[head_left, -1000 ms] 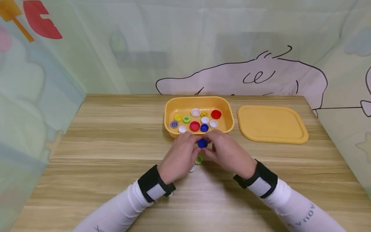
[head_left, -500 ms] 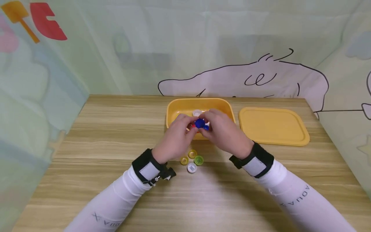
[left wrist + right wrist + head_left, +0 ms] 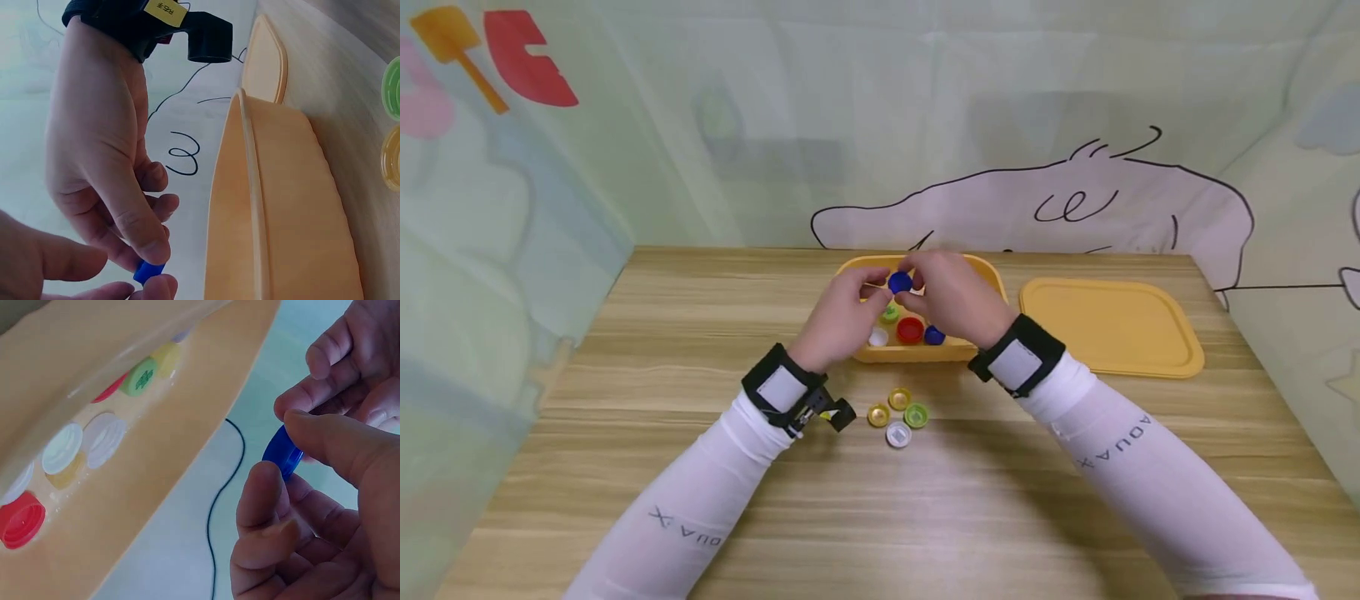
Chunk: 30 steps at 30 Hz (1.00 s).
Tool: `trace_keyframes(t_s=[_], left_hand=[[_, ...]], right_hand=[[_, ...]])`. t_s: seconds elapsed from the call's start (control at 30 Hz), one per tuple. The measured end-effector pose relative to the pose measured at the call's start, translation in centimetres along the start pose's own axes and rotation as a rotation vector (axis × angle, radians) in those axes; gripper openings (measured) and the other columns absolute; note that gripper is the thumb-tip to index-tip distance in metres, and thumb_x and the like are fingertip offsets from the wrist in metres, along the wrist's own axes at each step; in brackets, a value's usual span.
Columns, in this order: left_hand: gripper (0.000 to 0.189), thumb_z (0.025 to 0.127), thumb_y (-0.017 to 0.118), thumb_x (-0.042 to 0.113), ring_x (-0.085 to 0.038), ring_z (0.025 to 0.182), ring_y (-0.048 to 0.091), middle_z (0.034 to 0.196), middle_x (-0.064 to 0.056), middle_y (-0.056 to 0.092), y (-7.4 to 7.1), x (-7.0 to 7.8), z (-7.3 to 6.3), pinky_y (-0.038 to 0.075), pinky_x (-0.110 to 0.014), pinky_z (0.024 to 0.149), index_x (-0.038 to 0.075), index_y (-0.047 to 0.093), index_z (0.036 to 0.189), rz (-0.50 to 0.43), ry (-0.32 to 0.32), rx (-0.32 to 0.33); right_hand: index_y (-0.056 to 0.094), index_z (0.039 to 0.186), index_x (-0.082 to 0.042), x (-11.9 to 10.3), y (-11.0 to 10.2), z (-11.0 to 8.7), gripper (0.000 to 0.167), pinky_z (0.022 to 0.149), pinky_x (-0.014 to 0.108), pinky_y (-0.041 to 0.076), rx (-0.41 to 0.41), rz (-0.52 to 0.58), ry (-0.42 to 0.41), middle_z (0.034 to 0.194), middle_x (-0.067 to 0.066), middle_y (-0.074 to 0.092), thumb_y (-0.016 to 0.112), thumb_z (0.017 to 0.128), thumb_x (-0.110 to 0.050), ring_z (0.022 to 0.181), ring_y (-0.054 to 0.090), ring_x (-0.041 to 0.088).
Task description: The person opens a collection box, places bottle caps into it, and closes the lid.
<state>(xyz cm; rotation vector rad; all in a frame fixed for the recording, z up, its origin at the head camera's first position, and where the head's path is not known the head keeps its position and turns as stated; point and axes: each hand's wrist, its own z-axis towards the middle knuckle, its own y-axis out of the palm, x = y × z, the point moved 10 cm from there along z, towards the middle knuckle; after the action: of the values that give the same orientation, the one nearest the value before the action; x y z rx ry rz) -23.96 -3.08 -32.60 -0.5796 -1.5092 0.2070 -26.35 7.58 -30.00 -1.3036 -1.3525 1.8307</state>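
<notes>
Over the yellow plastic box (image 3: 917,354), a blue bottle cap (image 3: 900,283) is pinched between the thumb and a finger of my right hand (image 3: 958,296). My left hand (image 3: 835,321) faces it from the other side, its fingertips spread close to the cap's edge. The right wrist view shows the blue cap (image 3: 283,454) edge-on between right thumb and fingertip. Inside the box lie a red cap (image 3: 910,330), another blue cap (image 3: 934,335), a white cap (image 3: 877,337) and a green cap (image 3: 889,313); others are hidden by the hands.
A yellow lid (image 3: 1108,325) lies right of the box. In front of the box sit two gold-yellow caps (image 3: 899,399), a green cap (image 3: 917,415) and a white cap (image 3: 898,434). A yellow item (image 3: 826,415) shows partly behind the left wrist camera. A printed curtain (image 3: 880,150) hangs behind the wooden table.
Both hands have moved away from me with the blue cap, from the box's near edge to above its interior. The left fingers have come away from the cap, leaving it in the right hand.
</notes>
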Motion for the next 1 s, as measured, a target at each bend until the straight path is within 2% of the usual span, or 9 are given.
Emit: trace_keyframes(t_s=[0.1,0.27,0.5,0.7,0.87,1.0], left_hand=[[0.042,0.109,0.053,0.019,-0.026,0.118,0.063,0.135,-0.012,0.061,-0.1,-0.6,0.4,0.057,-0.038,0.099,0.004,0.052,0.148,-0.046,-0.026,0.005],[0.041,0.108,0.054,0.019,-0.026,0.120,0.063,0.133,-0.012,0.061,0.0,-1.5,1.1,0.055,-0.038,0.104,0.005,0.052,0.147,-0.096,-0.064,0.006],[0.042,0.108,0.054,0.019,-0.027,0.127,0.060,0.141,-0.013,0.057,0.5,-2.4,1.9,0.052,-0.039,0.109,0.004,0.050,0.147,-0.137,-0.088,0.002],[0.046,0.108,0.054,0.018,-0.030,0.136,0.056,0.152,-0.017,0.050,1.3,-3.2,2.7,0.048,-0.042,0.114,0.002,0.046,0.150,-0.191,-0.114,-0.019],[0.049,0.109,0.053,0.023,-0.031,0.144,0.049,0.160,-0.016,0.042,1.6,-3.8,2.9,0.043,-0.045,0.119,0.006,0.043,0.154,-0.160,-0.139,-0.026],[0.051,0.109,0.053,0.026,-0.030,0.145,0.048,0.161,-0.013,0.042,1.2,-3.9,2.7,0.042,-0.045,0.119,0.009,0.041,0.155,-0.116,-0.134,-0.007]], right_hand=[[0.068,0.128,-0.007,0.5,0.6,0.8,0.039,0.071,0.031,0.059,-0.029,0.018,0.030,0.101,0.010,0.070,0.077,0.095,-0.024,0.083,0.065,0.025],[0.065,0.132,-0.006,1.4,1.6,1.6,0.041,0.073,0.032,0.060,-0.064,0.064,0.072,0.104,0.012,0.069,0.075,0.096,-0.021,0.083,0.065,0.025],[0.060,0.140,-0.005,2.9,3.2,2.3,0.045,0.083,0.036,0.060,-0.138,0.118,0.137,0.117,0.013,0.069,0.071,0.098,-0.018,0.095,0.066,0.027],[0.052,0.148,-0.004,3.8,4.7,2.6,0.052,0.095,0.040,0.058,-0.211,0.151,0.151,0.127,0.015,0.066,0.067,0.100,-0.018,0.105,0.065,0.028],[0.043,0.155,-0.003,4.3,5.1,2.4,0.061,0.101,0.043,0.057,-0.241,0.137,0.162,0.137,0.016,0.062,0.066,0.101,-0.019,0.110,0.065,0.029],[0.045,0.154,-0.004,4.3,4.9,2.1,0.059,0.101,0.043,0.057,-0.228,0.127,0.141,0.137,0.017,0.063,0.066,0.101,-0.019,0.111,0.065,0.029]])
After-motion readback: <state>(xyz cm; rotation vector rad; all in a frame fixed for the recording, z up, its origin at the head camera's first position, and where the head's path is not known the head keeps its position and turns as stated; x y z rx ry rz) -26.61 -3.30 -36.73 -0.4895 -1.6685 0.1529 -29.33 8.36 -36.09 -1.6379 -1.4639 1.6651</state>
